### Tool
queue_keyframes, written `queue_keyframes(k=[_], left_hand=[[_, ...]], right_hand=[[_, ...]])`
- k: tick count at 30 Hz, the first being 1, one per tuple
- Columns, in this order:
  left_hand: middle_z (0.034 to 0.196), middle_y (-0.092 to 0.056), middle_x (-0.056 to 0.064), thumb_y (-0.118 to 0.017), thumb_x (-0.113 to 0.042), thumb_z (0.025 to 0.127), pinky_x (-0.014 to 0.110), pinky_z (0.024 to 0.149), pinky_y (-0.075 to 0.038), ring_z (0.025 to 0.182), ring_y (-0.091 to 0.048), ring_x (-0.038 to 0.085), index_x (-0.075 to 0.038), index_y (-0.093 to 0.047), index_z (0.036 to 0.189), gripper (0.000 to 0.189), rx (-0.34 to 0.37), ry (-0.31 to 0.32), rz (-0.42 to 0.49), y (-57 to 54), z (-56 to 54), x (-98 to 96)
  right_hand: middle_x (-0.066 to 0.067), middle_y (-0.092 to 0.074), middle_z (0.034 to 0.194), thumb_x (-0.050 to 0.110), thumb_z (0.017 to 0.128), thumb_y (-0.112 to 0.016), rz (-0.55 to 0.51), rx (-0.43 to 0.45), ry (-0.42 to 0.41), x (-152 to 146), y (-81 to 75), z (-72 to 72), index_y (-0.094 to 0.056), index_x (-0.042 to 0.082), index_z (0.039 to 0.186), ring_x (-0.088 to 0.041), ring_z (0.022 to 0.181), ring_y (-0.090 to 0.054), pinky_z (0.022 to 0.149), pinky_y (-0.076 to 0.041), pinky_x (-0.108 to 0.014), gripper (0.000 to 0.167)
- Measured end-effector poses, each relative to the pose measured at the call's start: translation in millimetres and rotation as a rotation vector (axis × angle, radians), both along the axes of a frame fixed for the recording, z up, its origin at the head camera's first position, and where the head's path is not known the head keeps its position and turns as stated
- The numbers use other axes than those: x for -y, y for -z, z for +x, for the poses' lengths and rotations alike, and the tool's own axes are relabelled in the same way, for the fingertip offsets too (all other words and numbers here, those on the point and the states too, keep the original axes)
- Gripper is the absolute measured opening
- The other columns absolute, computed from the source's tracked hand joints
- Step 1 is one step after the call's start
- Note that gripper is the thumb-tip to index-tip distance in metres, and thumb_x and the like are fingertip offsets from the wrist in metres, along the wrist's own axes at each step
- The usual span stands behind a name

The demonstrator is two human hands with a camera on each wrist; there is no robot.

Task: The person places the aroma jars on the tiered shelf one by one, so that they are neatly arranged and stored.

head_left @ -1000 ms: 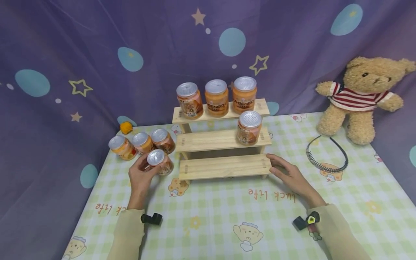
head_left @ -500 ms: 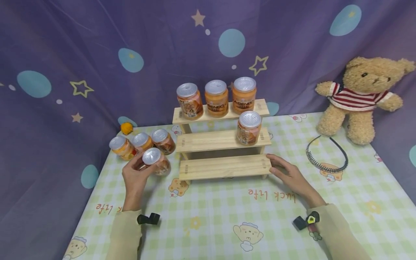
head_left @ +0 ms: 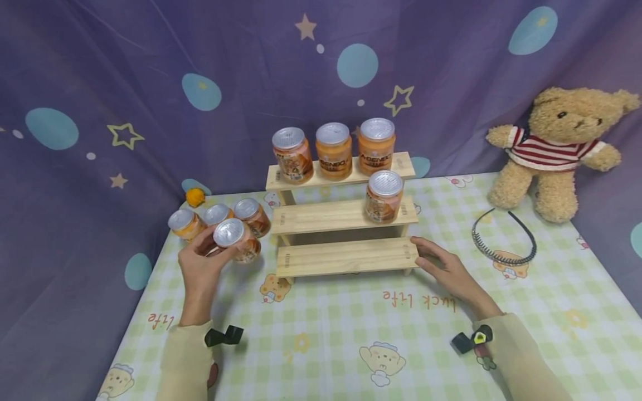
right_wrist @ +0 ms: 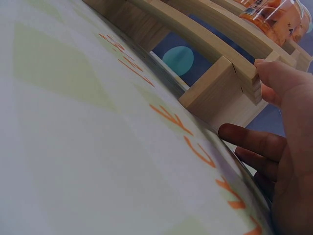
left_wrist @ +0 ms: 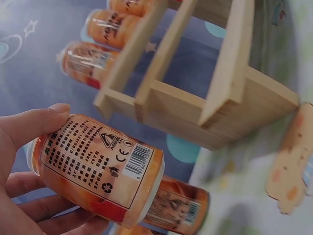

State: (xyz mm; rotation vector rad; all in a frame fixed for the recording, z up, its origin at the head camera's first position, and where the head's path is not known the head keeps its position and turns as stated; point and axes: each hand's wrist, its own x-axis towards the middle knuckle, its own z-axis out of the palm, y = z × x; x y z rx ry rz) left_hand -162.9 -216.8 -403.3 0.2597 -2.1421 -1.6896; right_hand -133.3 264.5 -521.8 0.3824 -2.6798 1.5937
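One can (head_left: 239, 243), lid (head_left: 228, 231) up, near-upright

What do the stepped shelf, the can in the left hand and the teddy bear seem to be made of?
Stepped shelf: pale wood, matte and seemingly unvarnished; faint grain lines show.
Can: its shiny silver lid is probably metal or foil; the glossy printed side may be plastic, though that stays open.
Teddy bear: soft-looking plush, its fuzzy texture suggesting synthetic fur.
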Motion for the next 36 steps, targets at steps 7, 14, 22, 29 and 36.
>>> queue_keyframes(k=[7, 14, 22, 29, 36], left_hand=[[0.092, -0.072, -0.017, -0.089, 0.003, 0.067, 0.01, 0.073, -0.057, 0.084, -0.069, 0.003, -0.001, -0.071, 0.12, 0.056, -0.051, 0.02, -0.013, -19.0, 2.8, -5.9], [0.093, -0.073, -0.017, -0.087, 0.007, 0.067, 0.011, 0.073, -0.057, 0.084, -0.069, 0.004, 0.0, -0.071, 0.119, 0.055, -0.096, 0.032, -0.02, -36.6, 3.2, -14.3], [0.094, -0.075, -0.014, -0.087, 0.01, 0.066, 0.015, 0.075, -0.059, 0.082, -0.071, 0.005, 0.002, -0.071, 0.118, 0.055, -0.156, 0.11, 0.036, -55.4, 2.9, -32.2], [0.097, -0.075, -0.012, -0.089, 0.005, 0.067, 0.016, 0.077, -0.059, 0.085, -0.071, 0.008, -0.002, -0.072, 0.117, 0.053, -0.141, 0.161, 0.019, -67.6, -0.3, -51.5], [0.095, -0.073, -0.017, -0.088, 0.004, 0.067, 0.015, 0.075, -0.058, 0.087, -0.07, 0.006, -0.002, -0.071, 0.119, 0.055, -0.13, 0.21, -0.005, -73.3, -6.7, -72.1]], right_hand=[[-0.008, -0.063, 0.137, 0.024, 0.104, -0.055, -0.004, 0.007, -0.004, 2, -2.5, 0.1, -0.043, 0.033, 0.151, 0.012, 0.12, -0.053, 0.101, -0.038, -0.008, 0.049], [-0.009, -0.063, 0.139, 0.026, 0.104, -0.055, -0.002, 0.014, -0.003, 2, -4.1, 0.9, -0.043, 0.032, 0.151, 0.013, 0.12, -0.052, 0.101, -0.038, -0.007, 0.049], [-0.009, -0.061, 0.14, 0.026, 0.104, -0.055, -0.006, 0.02, 0.003, 2, -3.7, 1.4, -0.043, 0.032, 0.151, 0.016, 0.12, -0.05, 0.101, -0.037, -0.006, 0.049], [-0.01, -0.063, 0.137, 0.025, 0.104, -0.056, -0.006, 0.012, 0.003, 3, -4.5, 2.5, -0.044, 0.029, 0.151, 0.013, 0.119, -0.052, 0.101, -0.037, -0.006, 0.049], [-0.007, -0.064, 0.136, 0.025, 0.104, -0.056, -0.01, 0.005, 0.004, 3, -5.2, 2.4, -0.044, 0.03, 0.151, 0.015, 0.118, -0.052, 0.101, -0.037, -0.006, 0.049]])
